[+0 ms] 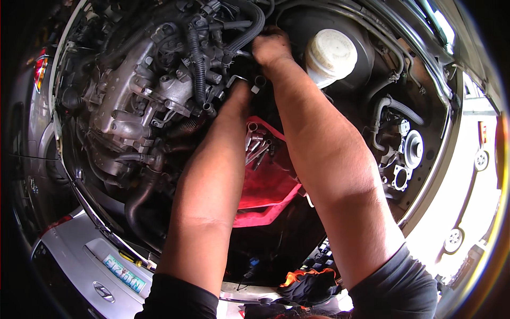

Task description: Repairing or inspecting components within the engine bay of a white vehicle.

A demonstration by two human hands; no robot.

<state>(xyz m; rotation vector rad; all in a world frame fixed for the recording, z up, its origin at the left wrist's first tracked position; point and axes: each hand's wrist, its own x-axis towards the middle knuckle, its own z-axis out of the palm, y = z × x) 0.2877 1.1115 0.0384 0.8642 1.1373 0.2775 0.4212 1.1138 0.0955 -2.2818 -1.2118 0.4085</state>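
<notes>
Both my arms reach deep into a car's engine bay. My left hand [240, 91] is lowered among the hoses beside the engine [133, 101]. Its fingers are hidden below, so what they touch does not show. Farther in, my right hand [272, 47] is curled next to a thick braided hose [249, 29], left of a white-capped fluid reservoir [332, 53]. Whatever its fingers close on is out of sight. Between my forearms lies a red plastic tray [265, 196], with several metal sockets and wrenches [257, 146] at its far end.
A pulley [413, 150] and other removed-looking metal parts lie at the bay's right side. A yellow-handled tool [130, 259] rests on the front edge at left. Black and orange cloth [308, 284] lies near me. A silver car [79, 266] stands close at left.
</notes>
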